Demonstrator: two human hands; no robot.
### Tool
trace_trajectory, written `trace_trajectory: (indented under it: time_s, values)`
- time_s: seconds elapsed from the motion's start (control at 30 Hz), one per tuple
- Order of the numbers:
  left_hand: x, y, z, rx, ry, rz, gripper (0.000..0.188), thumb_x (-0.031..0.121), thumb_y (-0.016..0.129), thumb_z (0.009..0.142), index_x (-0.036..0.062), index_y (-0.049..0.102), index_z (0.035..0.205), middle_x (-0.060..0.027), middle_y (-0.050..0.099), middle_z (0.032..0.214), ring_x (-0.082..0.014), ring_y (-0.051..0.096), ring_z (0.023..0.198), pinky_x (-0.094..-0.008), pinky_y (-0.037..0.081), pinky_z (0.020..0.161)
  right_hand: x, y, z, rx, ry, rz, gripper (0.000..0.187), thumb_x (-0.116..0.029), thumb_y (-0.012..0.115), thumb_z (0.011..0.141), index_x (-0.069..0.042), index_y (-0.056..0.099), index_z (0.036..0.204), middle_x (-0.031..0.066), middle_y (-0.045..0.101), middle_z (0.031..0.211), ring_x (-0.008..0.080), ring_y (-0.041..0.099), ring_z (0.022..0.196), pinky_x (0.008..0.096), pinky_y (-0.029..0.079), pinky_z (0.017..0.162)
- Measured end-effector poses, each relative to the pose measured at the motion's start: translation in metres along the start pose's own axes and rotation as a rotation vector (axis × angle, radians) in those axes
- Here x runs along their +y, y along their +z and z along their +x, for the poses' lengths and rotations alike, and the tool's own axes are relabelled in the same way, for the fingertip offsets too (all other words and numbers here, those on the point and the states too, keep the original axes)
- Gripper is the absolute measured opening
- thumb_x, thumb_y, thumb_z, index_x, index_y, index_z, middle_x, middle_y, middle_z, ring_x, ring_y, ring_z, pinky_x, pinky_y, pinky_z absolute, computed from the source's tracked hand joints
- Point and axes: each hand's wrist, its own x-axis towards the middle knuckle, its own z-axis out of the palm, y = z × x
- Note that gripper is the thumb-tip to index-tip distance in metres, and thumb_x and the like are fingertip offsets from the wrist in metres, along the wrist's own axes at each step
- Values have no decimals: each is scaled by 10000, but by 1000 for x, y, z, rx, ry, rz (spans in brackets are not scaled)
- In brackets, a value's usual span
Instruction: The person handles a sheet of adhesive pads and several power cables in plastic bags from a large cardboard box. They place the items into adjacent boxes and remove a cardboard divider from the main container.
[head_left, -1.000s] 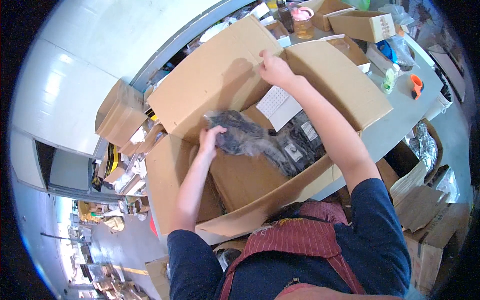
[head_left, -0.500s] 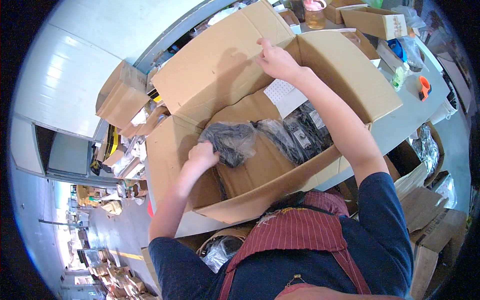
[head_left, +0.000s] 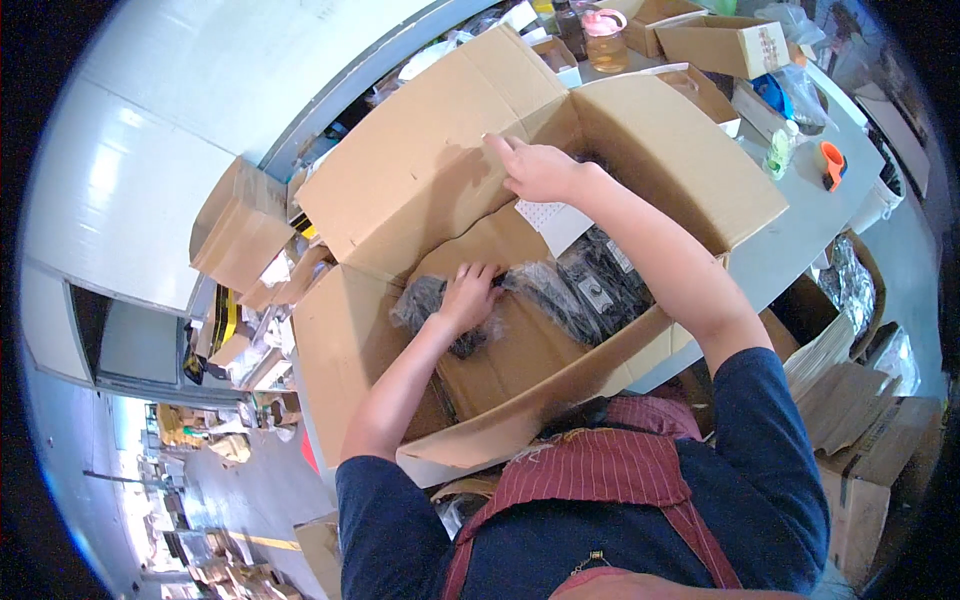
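Note:
A large open cardboard box (head_left: 752, 205) stands in front of me. Inside, on the left, lies a clear plastic bag of black items (head_left: 420, 302). My left hand (head_left: 468, 298) rests over this bag's right side, fingers spread and bent downward; its palm is hidden. More clear-bagged black items (head_left: 590, 290) fill the right part of the box, with a white printed sheet (head_left: 556, 226) on top. Above the sheet, near the far flap, hovers my right hand (head_left: 543, 172), its index finger and thumb apart and nothing visible between them.
The box sits on a grey table (head_left: 800, 215). An orange tape dispenser (head_left: 831, 165), a small green-labelled bottle (head_left: 781, 150) and a pink-lidded jug (head_left: 605, 42) stand beyond its right side. A smaller carton (head_left: 240, 220) is at the left.
My left hand has moved right and farther in, from the bag's near-left edge to its right side. My right hand has come down and nearer, over the box.

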Motion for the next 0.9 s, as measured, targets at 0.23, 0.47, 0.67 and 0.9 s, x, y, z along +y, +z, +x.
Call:
trace_trajectory:
  time_s: [0.23,0.47,0.67,0.9]
  values:
    - [-10,-1,-19,58,-91,64,495,280,685,846,110,493,1270,-186,624,1118,-414,603,1016,-500,507,860,-3,-8,3,19,3,-6,740,-93,628,835,-8,228,1452,307,516,1276,457,631,950,505,532,794]
    - [-43,-46,-29,499,-347,-557,186,202,730,854,26,697,904,-98,666,691,-188,637,617,-332,487,591,-5,-17,15,190,-39,147,634,-71,609,838,-67,317,1401,242,614,1188,430,642,940,456,529,812]
    - [2,-96,-37,595,-342,-1021,98,97,748,855,10,706,839,26,621,665,-35,537,597,-203,414,553,-56,-37,3,44,-1,647,477,-39,652,841,-51,469,1280,46,661,923,123,612,842,287,501,778]
    - [26,-105,-41,506,-301,-626,180,214,757,834,35,735,847,-50,672,630,-108,609,551,-276,479,543,-99,-28,-7,-127,-18,775,477,-3,644,833,-33,466,1275,49,649,869,108,620,821,261,504,755]
